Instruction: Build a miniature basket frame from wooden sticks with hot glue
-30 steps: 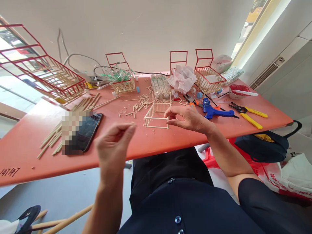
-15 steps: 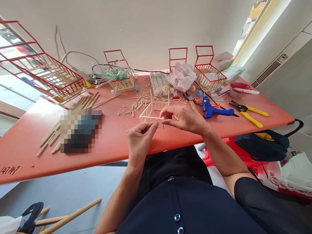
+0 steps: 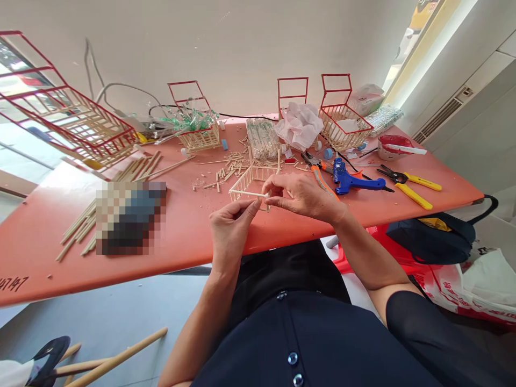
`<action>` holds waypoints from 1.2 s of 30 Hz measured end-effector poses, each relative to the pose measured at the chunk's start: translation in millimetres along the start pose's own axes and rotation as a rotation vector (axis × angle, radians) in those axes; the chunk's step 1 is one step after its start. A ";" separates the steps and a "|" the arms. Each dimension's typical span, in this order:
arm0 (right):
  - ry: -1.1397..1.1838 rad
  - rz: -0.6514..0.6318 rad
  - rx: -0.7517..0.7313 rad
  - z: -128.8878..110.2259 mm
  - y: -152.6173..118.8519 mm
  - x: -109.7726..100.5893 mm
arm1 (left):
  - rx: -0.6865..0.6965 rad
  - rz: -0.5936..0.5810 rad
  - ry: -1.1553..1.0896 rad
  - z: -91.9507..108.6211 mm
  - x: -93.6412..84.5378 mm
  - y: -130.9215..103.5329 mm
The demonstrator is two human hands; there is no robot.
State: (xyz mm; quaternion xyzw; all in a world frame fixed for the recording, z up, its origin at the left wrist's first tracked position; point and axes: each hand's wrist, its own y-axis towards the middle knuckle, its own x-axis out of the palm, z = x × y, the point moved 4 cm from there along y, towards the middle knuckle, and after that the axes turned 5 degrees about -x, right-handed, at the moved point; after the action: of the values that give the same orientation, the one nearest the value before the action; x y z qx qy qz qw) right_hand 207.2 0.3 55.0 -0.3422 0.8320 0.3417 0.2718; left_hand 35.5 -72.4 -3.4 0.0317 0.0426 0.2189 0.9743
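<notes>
A small frame of pale wooden sticks rests on the orange table near its front edge, with two uprights at its far side. At its near right corner, my right hand pinches the frame between thumb and fingers. Close beside it, my left hand pinches a short wooden stick between thumb and forefinger, its fingertips just under the frame's near rail. Most of the short stick is hidden by the fingers.
Right of the hands lie orange-handled pliers, a blue glue gun and yellow-handled pliers. Behind stand stick baskets with red rims and cut stick pieces. Long sticks and a blurred dark object lie left.
My left hand's fingertips have come slightly closer to the frame's near right corner, and less of the short stick shows. The view has shifted slightly.
</notes>
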 end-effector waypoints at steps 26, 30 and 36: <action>0.013 -0.008 0.007 -0.9 -1.0 -0.5 | -0.035 -0.034 0.009 4.3 3.6 -1.7; 0.017 -0.011 0.001 -0.8 -1.0 -0.2 | -0.027 -0.031 0.009 4.6 3.0 -2.1; 0.010 -0.005 -0.004 1.0 -1.3 -0.1 | -0.025 -0.036 -0.016 4.1 3.0 -2.2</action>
State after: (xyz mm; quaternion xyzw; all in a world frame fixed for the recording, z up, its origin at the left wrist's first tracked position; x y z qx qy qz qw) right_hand 208.5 0.4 54.0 -0.3462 0.8319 0.3409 0.2679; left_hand 39.5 -73.3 0.3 0.0205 0.0328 0.2017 0.9787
